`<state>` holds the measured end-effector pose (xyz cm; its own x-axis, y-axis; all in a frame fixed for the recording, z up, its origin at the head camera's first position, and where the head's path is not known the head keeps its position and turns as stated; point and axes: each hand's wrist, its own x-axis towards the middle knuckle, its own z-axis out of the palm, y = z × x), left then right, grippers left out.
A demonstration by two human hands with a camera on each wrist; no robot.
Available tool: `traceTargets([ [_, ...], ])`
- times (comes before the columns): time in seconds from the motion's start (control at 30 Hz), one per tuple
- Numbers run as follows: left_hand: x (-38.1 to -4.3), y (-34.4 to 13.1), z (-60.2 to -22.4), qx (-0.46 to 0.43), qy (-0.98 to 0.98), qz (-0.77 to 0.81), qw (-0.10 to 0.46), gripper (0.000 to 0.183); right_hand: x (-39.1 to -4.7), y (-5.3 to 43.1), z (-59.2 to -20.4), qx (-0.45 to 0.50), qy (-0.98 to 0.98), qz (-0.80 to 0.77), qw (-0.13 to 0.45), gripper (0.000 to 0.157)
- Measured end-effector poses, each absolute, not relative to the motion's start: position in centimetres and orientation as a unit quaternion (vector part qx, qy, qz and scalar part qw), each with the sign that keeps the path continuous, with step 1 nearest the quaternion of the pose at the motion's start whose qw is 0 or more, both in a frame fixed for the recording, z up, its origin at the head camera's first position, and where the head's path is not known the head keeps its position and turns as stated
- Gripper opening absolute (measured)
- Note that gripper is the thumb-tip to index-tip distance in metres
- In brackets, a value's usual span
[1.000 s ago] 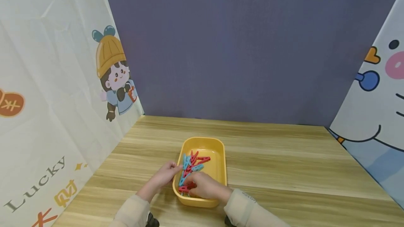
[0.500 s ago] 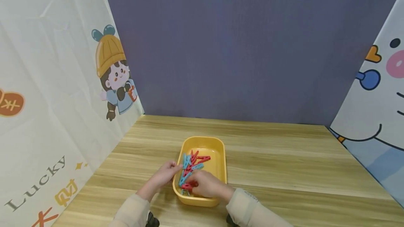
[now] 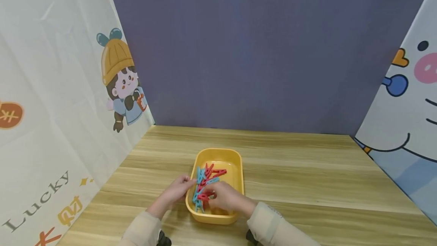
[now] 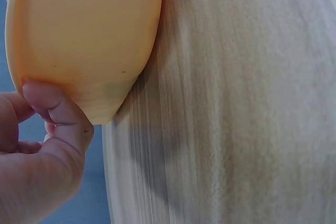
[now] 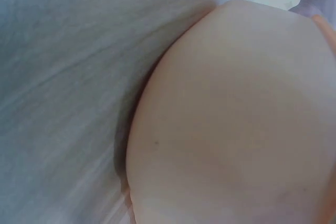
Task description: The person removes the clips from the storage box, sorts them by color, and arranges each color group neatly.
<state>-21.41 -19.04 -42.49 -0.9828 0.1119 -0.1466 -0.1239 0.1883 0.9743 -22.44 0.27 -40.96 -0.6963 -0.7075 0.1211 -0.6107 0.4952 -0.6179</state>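
A yellow plastic tray (image 3: 215,219) holds several red and blue clothespins, bunched along its left side. At the tray's left rim, my left hand (image 3: 177,190) pinches the edge between thumb and fingers; the left wrist view shows this grip against the outer wall of the tray (image 4: 89,30). Inside the tray, my right hand (image 3: 225,197) pinches a red clothespin (image 3: 203,197) near the front left. Blue clothespins (image 3: 200,175) lie just beyond it, and another red clothespin (image 3: 219,172) rests farther back. The right hand's fingertips are partly hidden by the hand itself.
The tray stands on a wood-grain table (image 3: 300,177). Behind rises a dark purple-grey backdrop (image 3: 246,52). Printed white sheets hang on the left (image 3: 58,98) and right (image 3: 403,124). A pale, blurred surface fills most of the right wrist view.
My right hand has shifted slightly away from the tray's front wall with the red clothespin, uncovering blue clothespin ends at the front left. The left hand keeps its place on the rim.
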Motion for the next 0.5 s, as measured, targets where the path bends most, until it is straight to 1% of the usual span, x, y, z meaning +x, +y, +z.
traceTargets([
  [0.17,-21.35,-19.13,-42.47,-0.001,0.767,0.635,0.095,0.025,-22.36,0.49,-40.80,-0.378,0.859,-0.334,0.087,0.035],
  [0.3,-21.37,-19.19,-42.37,0.002,0.774,0.626,0.099,0.026,-22.35,0.71,-40.75,-0.381,0.853,-0.347,0.084,0.030],
  [0.5,-21.30,-19.12,-42.23,0.002,0.775,0.624,0.097,0.025,-22.51,1.05,-40.59,-0.386,0.845,-0.360,0.084,0.019],
])
